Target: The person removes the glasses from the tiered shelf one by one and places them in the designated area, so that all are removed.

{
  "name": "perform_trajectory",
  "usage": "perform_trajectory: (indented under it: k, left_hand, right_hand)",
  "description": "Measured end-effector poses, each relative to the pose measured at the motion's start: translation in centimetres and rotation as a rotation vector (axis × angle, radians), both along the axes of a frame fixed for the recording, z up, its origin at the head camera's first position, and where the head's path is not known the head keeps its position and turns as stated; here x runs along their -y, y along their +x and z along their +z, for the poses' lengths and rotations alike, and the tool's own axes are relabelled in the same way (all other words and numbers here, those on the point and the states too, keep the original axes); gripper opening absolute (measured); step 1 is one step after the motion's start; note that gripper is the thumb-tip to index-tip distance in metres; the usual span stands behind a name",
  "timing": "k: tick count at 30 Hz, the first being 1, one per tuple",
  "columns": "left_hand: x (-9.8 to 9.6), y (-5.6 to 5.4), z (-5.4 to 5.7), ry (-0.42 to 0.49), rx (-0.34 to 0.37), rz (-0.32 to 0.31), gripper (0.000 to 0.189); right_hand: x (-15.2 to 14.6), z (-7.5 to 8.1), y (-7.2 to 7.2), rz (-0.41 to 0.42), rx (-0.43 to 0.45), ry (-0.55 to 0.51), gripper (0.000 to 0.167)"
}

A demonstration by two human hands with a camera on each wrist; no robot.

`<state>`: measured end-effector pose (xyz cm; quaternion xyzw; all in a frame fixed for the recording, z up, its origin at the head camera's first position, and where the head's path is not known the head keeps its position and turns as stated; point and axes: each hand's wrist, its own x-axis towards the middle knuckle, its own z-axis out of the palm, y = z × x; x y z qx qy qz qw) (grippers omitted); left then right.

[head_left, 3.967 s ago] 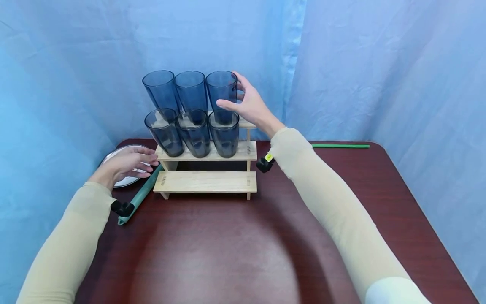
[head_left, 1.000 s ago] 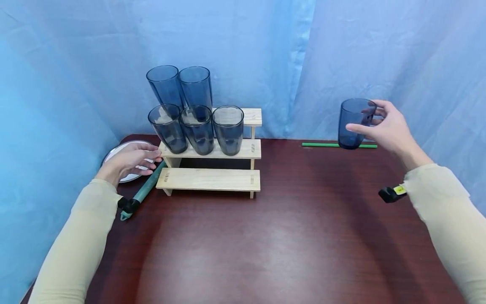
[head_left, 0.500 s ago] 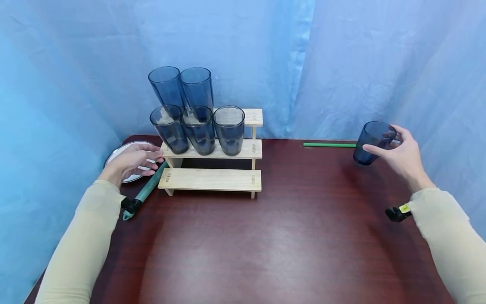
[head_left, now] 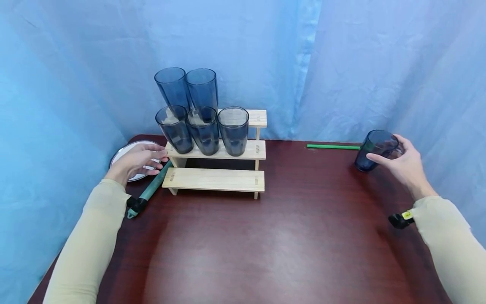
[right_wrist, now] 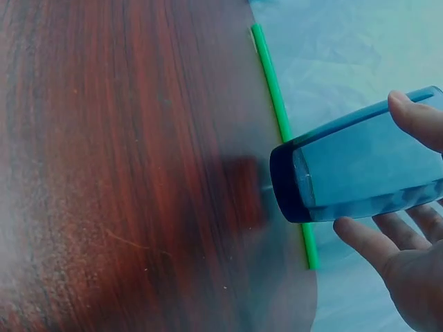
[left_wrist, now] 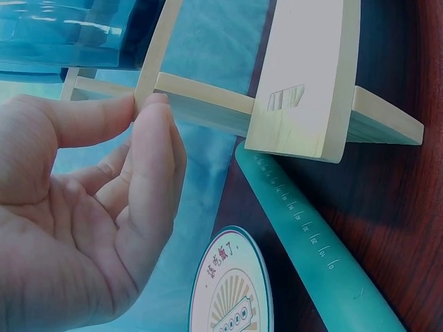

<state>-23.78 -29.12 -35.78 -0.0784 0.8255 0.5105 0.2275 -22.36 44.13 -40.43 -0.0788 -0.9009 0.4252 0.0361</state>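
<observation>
I have the right hand (head_left: pixel 406 162) grasping a dark blue glass (head_left: pixel 373 150), thumb on one side and fingers on the other, over at the far right of the worktop (head_left: pixel 265 240). The glass has its mouth upward; I cannot tell whether its base touches the surface. From the right wrist, I see a thin green stick (right_wrist: pixel 274 86) along the worktop's far edge, passing behind the base of the glass so both ends show. Well apart from this, the left hand (head_left: pixel 138 162) pinches the left end of the middle board of a wooden stand (head_left: pixel 212 179) between thumb and fingertips. I count three smoky glasses (head_left: pixel 234 131) in a row on that middle board and two blue glasses (head_left: pixel 201 86) on the top board behind them. Under and beside the left hand I have a white disc (left_wrist: pixel 235 290) with a dark rim and printed characters, and next to it a teal tube (head_left: pixel 155 185) marked with a number scale, slanting toward the stand. Blue curtains (head_left: pixel 247 42) hang behind everything.
</observation>
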Motion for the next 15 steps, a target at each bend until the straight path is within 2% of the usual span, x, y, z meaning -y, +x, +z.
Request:
perform_trajectory:
  k: [15]
  left_hand:
    - [0.07, 0.17, 0.09, 0.019, -0.004, -0.016, 0.06]
  right_hand:
    - [-0.54, -0.77, -0.39, 0.021, -0.022, -0.022, 0.096]
